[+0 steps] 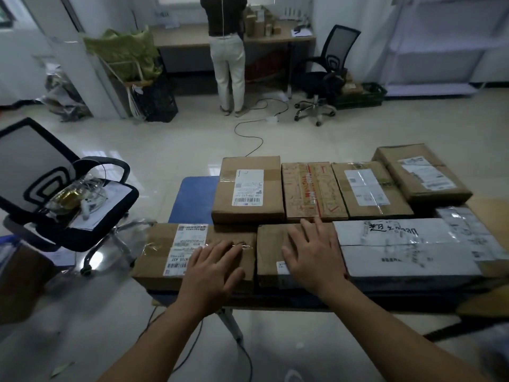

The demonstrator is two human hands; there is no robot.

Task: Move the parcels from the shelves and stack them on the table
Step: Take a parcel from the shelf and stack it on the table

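Note:
Several parcels lie flat on the blue table (192, 199). My left hand (213, 271) rests with spread fingers on a brown labelled parcel (165, 252) at the front left. On the small brown parcel (271, 252) beside it lies my right hand (311, 257), fingers straight. To the right is a white wrapped parcel (399, 249). Behind stand a labelled brown box (248, 188), a red-taped box (314, 191), another brown box (369, 188) and a tilted box (421, 172). White shelves (446, 51) stand at the far right, bare.
An office chair (63, 194) holding clutter stands left of the table. A person (227, 51) stands at a far desk (275, 38). Another chair (327, 78), a black crate (157, 100) and a floor cable (253, 139) lie beyond. A cardboard box (22, 277) sits at the left.

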